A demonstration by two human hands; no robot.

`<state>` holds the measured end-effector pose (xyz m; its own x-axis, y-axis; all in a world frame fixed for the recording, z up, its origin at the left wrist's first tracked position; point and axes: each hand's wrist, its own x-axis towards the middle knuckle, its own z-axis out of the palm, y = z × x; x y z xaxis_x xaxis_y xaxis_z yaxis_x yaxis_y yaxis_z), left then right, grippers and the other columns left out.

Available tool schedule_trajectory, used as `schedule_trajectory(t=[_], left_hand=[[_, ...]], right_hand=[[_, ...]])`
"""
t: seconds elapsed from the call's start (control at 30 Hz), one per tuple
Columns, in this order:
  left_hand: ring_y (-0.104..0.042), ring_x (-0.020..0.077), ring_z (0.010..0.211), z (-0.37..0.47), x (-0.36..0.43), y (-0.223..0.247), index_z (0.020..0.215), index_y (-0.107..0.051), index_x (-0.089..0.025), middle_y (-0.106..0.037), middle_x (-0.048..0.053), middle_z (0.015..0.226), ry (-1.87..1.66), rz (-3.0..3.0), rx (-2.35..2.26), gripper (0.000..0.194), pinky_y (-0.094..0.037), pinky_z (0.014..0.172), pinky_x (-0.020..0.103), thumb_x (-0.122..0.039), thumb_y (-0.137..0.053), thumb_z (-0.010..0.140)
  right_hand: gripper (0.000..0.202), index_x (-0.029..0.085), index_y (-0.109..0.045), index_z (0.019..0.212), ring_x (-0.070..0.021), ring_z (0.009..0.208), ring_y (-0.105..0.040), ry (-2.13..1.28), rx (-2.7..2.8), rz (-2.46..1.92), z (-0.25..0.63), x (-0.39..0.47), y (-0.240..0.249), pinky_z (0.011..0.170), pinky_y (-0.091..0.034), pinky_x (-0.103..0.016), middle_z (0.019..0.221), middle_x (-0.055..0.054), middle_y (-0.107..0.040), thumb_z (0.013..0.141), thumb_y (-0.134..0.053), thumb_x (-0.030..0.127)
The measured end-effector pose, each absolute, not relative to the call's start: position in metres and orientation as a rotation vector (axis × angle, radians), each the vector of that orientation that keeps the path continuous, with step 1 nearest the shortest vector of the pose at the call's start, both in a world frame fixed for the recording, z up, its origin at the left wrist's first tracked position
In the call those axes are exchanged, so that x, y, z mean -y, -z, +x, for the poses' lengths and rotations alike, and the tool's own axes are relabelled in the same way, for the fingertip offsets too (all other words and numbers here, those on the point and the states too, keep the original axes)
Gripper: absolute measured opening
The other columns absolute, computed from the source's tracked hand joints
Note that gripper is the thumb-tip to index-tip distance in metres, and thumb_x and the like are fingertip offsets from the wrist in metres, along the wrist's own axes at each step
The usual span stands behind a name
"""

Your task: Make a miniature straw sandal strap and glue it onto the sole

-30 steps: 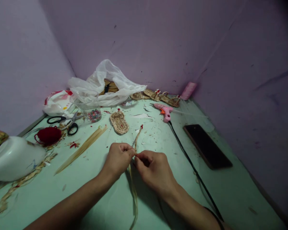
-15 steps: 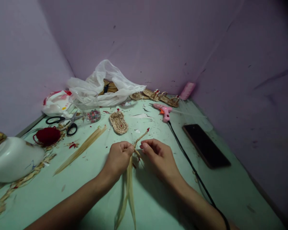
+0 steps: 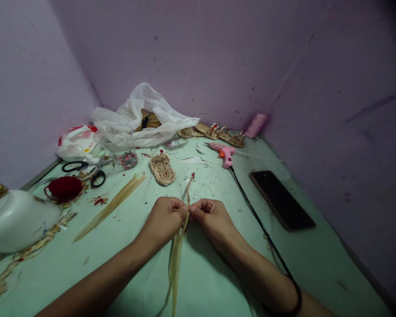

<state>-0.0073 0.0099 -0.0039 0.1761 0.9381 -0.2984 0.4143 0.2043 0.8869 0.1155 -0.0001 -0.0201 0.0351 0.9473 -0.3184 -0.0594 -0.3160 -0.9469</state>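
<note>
My left hand (image 3: 167, 219) pinches a thin twisted straw cord (image 3: 189, 190) with a red tip that points away from me. Against the same cord, from the right, my right hand (image 3: 211, 220) has its thumb and forefinger pressed together. Loose pale fibre strips (image 3: 175, 259) hang from the fingers towards the front of the table. Beyond my hands lies a small woven sole (image 3: 163, 169) with a red bead at its top. More fibre strips (image 3: 110, 207) lie flat to the left.
A pink glue gun (image 3: 226, 152), its black cable (image 3: 251, 204) and a phone (image 3: 282, 200) are on the right. Scissors (image 3: 98, 178), red yarn (image 3: 65, 188), a bead cup (image 3: 128, 159) and a white container (image 3: 21, 220) are left. A plastic bag (image 3: 119, 119) and woven sandals (image 3: 214, 132) lie behind.
My right hand has moved left to meet my left hand at the cord. The red-tipped cord, which leaned right, now stands nearly straight ahead, and the hanging strips have drawn together.
</note>
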Motion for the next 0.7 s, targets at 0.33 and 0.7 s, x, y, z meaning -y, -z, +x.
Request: schedule_trajectory(t=[0.33, 0.7], left_hand=[[-0.047, 0.0153, 0.05, -0.01, 0.01, -0.007, 0.057, -0.06, -0.018, -0.057, 0.004, 0.052, -0.555, 1.916, -1.659, 0.022, -0.028, 0.05, 0.026, -0.028, -0.049, 0.072], [-0.048, 0.0125, 0.042, -0.008, 0.011, -0.014, 0.073, -0.063, -0.017, -0.057, 0.001, 0.049, -0.729, 1.562, -1.556, 0.018, -0.036, 0.045, 0.024, -0.029, -0.05, 0.073]], right_hand=[[0.011, 0.014, -0.054, 0.055, -0.0067, 0.041, -0.041, -1.358, 0.885, -1.38, 0.108, 0.001, 0.019, 0.043, -0.03, -0.02, 0.046, 0.004, -0.051, 0.062, -0.059, 0.021], [0.015, 0.014, -0.052, 0.057, -0.0066, 0.04, -0.042, -1.569, 0.695, -1.195, 0.109, 0.004, 0.019, 0.043, -0.032, -0.02, 0.046, 0.003, -0.052, 0.061, -0.063, 0.024]])
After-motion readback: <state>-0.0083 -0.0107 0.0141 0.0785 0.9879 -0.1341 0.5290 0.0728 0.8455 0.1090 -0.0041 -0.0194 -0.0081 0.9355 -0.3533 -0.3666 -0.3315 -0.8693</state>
